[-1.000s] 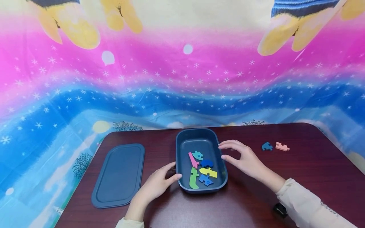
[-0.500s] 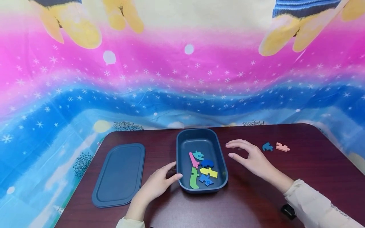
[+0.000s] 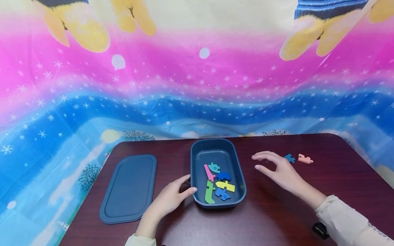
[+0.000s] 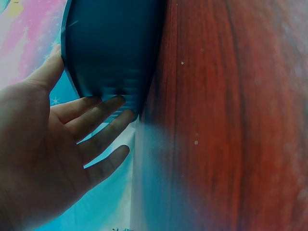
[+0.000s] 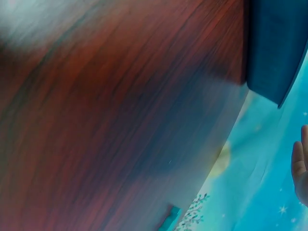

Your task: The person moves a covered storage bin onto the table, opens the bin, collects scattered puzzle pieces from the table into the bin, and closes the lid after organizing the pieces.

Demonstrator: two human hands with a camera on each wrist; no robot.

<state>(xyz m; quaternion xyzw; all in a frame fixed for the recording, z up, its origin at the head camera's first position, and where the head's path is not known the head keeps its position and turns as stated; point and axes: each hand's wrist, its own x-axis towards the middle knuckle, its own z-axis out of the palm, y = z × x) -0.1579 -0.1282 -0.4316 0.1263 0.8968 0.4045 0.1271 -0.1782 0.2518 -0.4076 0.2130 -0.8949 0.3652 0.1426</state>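
Note:
A dark blue-grey box [image 3: 212, 153] stands on the table with several coloured puzzle pieces lying inside: a green one [image 3: 209, 193], a yellow one [image 3: 226, 186], a pink one [image 3: 209, 172], a teal one [image 3: 213, 167] and blue ones. At its left side is my left hand [image 3: 170, 198], thumb at the rim. The left wrist view shows those fingers extended along the outer wall [image 4: 110, 48]. To the right of the box, my right hand [image 3: 281, 172] hovers with fingers spread and nothing held. Beyond it lie a dark teal piece [image 3: 290, 158], partly hidden by the hand, and a peach piece [image 3: 304, 158].
A matching lid [image 3: 129, 188] lies flat on the left of the dark red-brown table [image 3: 246, 225]. A printed cloth [image 3: 197, 85] hangs behind the table's far edge. A small black object [image 3: 320, 230] shows beside the right sleeve.
My right hand has drawn away from the box's right rim, moving to the right, and now overlaps the dark teal piece. The left hand and the box have stayed put.

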